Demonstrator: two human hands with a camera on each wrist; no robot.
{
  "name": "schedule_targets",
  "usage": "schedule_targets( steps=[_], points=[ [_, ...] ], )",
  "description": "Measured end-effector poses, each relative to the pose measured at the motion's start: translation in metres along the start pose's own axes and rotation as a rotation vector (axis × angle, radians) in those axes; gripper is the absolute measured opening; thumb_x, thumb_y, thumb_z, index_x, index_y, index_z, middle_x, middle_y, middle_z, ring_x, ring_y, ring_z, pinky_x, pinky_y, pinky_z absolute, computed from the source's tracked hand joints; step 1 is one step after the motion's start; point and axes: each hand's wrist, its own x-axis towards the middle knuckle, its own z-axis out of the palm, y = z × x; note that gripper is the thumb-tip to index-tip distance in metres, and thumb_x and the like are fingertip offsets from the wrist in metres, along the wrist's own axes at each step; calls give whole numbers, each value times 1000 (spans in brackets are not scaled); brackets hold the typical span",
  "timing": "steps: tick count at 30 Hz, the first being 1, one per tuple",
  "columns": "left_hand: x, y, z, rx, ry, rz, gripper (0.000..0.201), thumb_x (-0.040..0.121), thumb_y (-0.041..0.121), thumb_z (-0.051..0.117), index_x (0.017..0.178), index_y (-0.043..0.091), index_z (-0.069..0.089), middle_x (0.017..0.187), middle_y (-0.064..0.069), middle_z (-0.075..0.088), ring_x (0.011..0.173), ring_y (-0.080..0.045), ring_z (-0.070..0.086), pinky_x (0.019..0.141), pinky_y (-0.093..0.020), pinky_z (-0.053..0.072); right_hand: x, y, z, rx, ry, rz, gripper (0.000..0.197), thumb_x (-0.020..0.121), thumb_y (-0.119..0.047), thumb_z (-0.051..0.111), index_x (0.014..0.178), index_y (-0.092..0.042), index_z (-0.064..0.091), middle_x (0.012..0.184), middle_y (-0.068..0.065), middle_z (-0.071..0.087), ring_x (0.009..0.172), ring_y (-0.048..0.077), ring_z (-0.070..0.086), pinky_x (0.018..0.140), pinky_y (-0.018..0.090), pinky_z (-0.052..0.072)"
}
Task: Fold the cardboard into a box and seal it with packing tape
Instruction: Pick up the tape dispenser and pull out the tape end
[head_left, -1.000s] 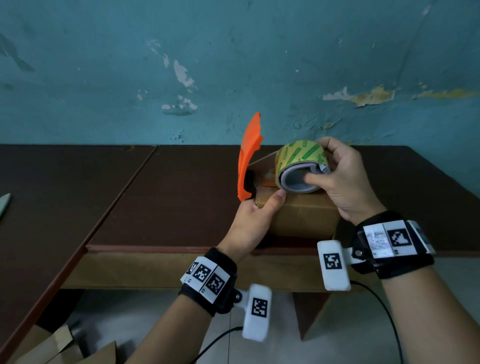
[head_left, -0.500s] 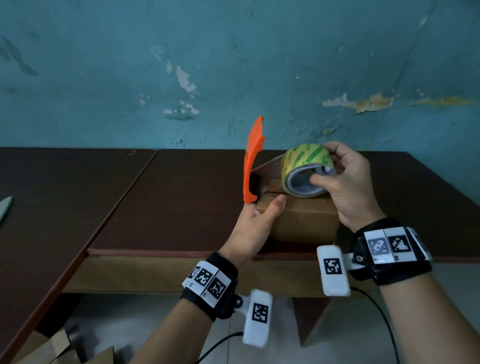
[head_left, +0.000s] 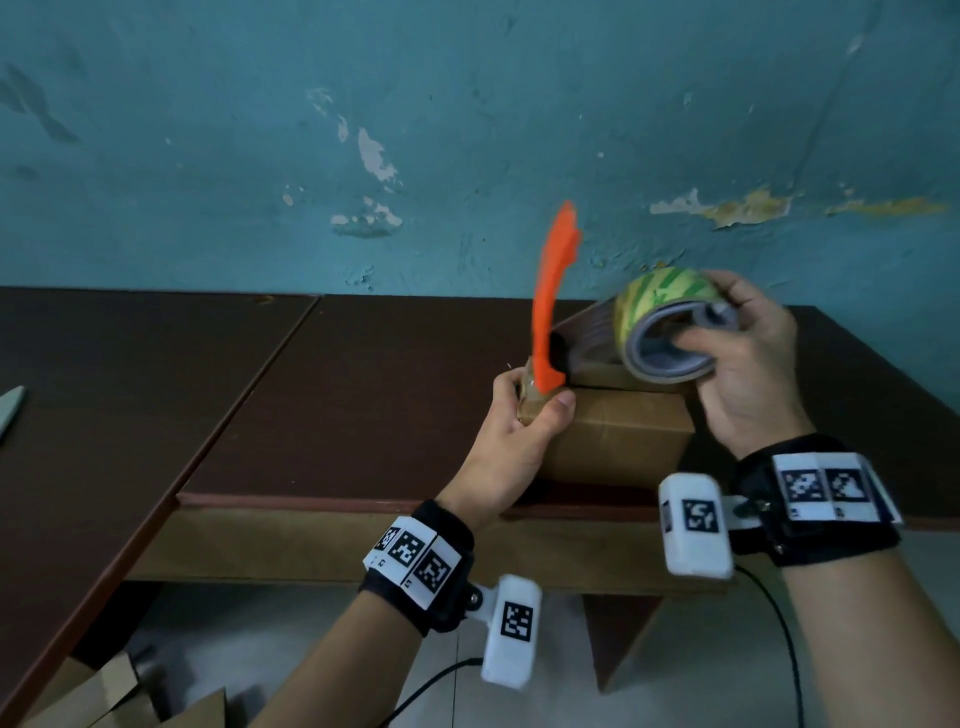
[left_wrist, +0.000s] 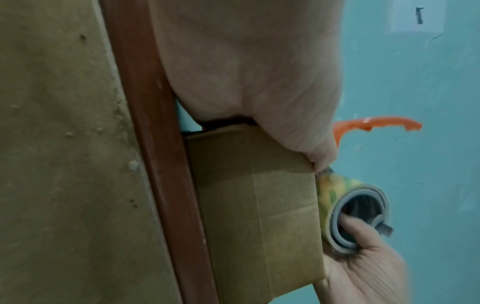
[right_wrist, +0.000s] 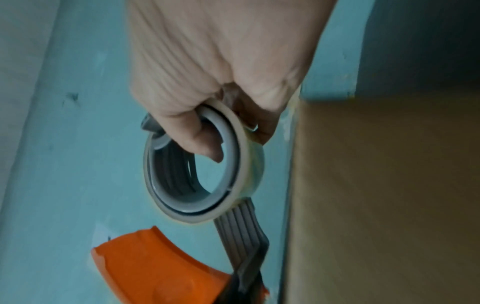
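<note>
Nearest you, both forearms reach forward, each wearing a black wristband with square black-and-white markers and a small white camera block. Below them, at the bottom left of the head view, loose cardboard pieces (head_left: 111, 699) lie on the floor. Your left hand (head_left: 511, 431) grips the near left corner of the cardboard box (head_left: 618, 441), thumb curled onto its front face and fingers wrapped round the left end. The box sits closed on the dark brown surface (head_left: 363, 395), just back from its front edge. Your right hand (head_left: 743, 364) is curled round the roll of packing tape (head_left: 665, 322), green and yellow patterned with a grey core; the thumb hooks inside the core while the fingers wrap over the outside. The roll hovers above the right part of the box top. From it a grey ribbed arm runs left to an orange cutter guard (head_left: 553, 306), which stands upright over the box's left end, right by your left thumb. A strip of tape appears to stretch between roll and cutter, though blur hides the detail. At the far left edge of the surface lies a pale object (head_left: 10, 410), too cut off to identify. Behind everything stands a teal wall (head_left: 467, 130) with peeling paint.
</note>
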Motion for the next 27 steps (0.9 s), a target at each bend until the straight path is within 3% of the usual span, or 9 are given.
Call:
schedule_targets(
  steps=[3,9,15,18,21,24,27],
  points=[
    [-1,1,1,2,13,9,38,105,27,59,138,17,42,105,6,56,77,21,56,76,-1,44,5,-9,-9,-36,3,-28,48,65,17,61,102,-13,67,91,-1,74,91,20,71,83,36,59],
    [-3,6,2,-1,29,-9,40,103,32,63,135,21,42,109,8,59,85,19,58,78,-2,44,3,-7,-18,-87,-3,11,54,64,15,64,113,-7,66,109,15,70,104,28,70,90,40,59],
    [-6,12,3,33,24,-25,38,104,31,61,135,23,41,112,13,58,86,23,57,74,2,42,0,-10,-23,-120,-22,17,53,71,24,60,113,-8,66,108,14,70,103,26,70,88,37,60],
    [-8,15,4,45,33,-32,40,103,31,61,136,22,40,112,14,57,92,17,58,74,3,42,0,-9,-23,-104,-11,15,52,67,21,62,107,-12,68,104,11,71,100,24,71,88,37,60],
    [-8,16,3,22,36,-19,41,103,26,62,137,18,40,112,14,58,86,27,58,76,0,45,1,-5,-23,-93,21,32,54,72,26,56,106,-15,68,104,7,72,100,22,71,86,35,60],
    [-10,16,-1,-28,41,-7,44,103,22,61,140,12,39,115,10,62,90,19,65,79,-7,51,8,-12,-42,46,210,16,53,71,22,49,105,-16,65,96,-2,73,94,17,73,84,36,58],
    [-11,16,-3,-34,65,-3,46,102,24,63,140,14,40,117,8,64,96,13,67,83,-11,53,11,-27,-53,48,225,-17,56,68,23,45,98,-20,62,81,-11,75,84,10,72,83,35,59]
  ],
)
